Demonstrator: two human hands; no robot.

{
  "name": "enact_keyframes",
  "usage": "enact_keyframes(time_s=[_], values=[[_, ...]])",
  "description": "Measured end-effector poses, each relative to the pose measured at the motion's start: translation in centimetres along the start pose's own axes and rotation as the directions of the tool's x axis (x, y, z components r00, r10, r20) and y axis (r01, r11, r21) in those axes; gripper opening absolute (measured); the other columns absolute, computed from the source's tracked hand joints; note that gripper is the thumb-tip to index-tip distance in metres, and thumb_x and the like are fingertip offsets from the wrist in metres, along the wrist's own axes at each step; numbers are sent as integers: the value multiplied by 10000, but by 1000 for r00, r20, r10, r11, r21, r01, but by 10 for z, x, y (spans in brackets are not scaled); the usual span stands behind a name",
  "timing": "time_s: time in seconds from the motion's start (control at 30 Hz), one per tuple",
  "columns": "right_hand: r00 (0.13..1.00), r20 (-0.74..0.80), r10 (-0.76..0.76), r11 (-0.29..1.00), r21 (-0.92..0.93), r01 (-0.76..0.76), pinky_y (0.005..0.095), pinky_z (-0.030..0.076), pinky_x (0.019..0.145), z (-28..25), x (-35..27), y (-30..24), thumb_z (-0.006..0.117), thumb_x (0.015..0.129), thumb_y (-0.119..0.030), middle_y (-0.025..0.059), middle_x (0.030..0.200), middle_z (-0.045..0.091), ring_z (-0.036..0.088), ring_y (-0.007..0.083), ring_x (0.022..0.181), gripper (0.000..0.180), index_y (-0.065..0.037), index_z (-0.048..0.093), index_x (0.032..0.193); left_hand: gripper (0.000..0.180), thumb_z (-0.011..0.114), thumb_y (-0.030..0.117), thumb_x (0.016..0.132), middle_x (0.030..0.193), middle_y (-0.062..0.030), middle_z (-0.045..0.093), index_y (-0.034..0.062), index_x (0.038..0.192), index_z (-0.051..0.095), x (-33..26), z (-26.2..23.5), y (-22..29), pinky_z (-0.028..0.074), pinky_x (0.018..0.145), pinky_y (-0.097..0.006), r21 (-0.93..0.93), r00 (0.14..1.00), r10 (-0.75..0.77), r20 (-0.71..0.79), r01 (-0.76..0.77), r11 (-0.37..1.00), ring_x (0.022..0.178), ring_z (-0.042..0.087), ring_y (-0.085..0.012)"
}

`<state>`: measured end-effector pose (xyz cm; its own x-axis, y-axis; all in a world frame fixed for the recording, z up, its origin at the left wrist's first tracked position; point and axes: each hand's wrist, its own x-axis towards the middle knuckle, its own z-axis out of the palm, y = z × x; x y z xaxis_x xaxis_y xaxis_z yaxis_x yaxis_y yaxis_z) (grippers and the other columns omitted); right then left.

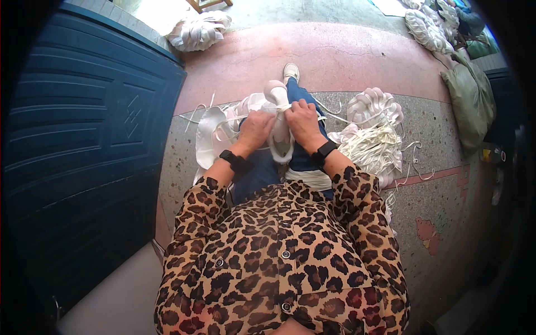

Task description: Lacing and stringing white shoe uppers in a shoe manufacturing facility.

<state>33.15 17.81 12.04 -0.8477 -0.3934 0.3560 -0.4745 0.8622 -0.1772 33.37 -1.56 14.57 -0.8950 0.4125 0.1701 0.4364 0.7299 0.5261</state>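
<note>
Between my knees stands a pale pink and white soft shoe [281,134], long and narrow, its rounded toe pointing away from me and its opening towards me. A white lace or ribbon [283,107] crosses its middle. My left hand [257,128] is closed at the left side of the shoe, with the lace at its fingers. On the right, my right hand [304,120] is closed over the lace near the toe end. The fingertips partly hide what they pinch. More white and pink shoe pieces [209,131] with loose laces lie beyond my left hand.
To the right lie a fanned bundle of pale pieces [375,106] and a heap of cream laces [371,148]. A blue panelled door [84,111] stands at the left. Further bundles [200,30] lie at the far left and far right. A greenish sack [468,100] leans at the right.
</note>
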Motion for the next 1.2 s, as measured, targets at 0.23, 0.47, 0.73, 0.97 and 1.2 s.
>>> enact_keyframes(time_s=[0.23,0.47,0.73,0.97,1.2], values=[[963,-245,-111,937,297,184,396,414,778,-21,-9,-4,633,784,-86,61,862,540,540,258,865,91,-93,611,873,290,552,67,898,1017,-195,704,14,1158,669,82,-7,19,500,894,-420,-243,987,144,66,-124,962,997,641,-362],[490,-869,60,884,-183,-431,352,506,706,-209,-48,114,548,958,-31,77,889,608,601,226,781,54,-54,597,955,370,546,5,854,1013,-201,716,-11,1208,653,101,13,-16,522,889,-413,105,910,35,413,-85,991,987,669,-364],[214,-771,600,721,637,273,363,527,831,-390,-103,186,491,1009,-88,106,912,642,635,228,815,133,-19,604,1009,374,537,-54,829,1029,-198,718,-22,1178,668,106,16,-8,525,890,-407,-13,907,69,414,-70,997,988,674,-363],[334,-662,671,644,744,179,373,546,940,-392,-79,156,441,1052,-138,132,932,671,665,229,845,226,11,610,1056,288,576,13,871,1035,-224,705,-17,1134,688,100,16,-13,517,903,-415,-52,928,68,367,-52,997,995,664,-376],[852,239,465,8,962,-274,200,330,464,-209,-30,83,525,1039,-231,-70,698,420,383,36,562,199,-124,531,871,281,565,-17,828,1072,-213,687,10,1069,707,87,-13,-1,473,952,-445,-1,971,126,202,-129,992,1044,619,-391]])
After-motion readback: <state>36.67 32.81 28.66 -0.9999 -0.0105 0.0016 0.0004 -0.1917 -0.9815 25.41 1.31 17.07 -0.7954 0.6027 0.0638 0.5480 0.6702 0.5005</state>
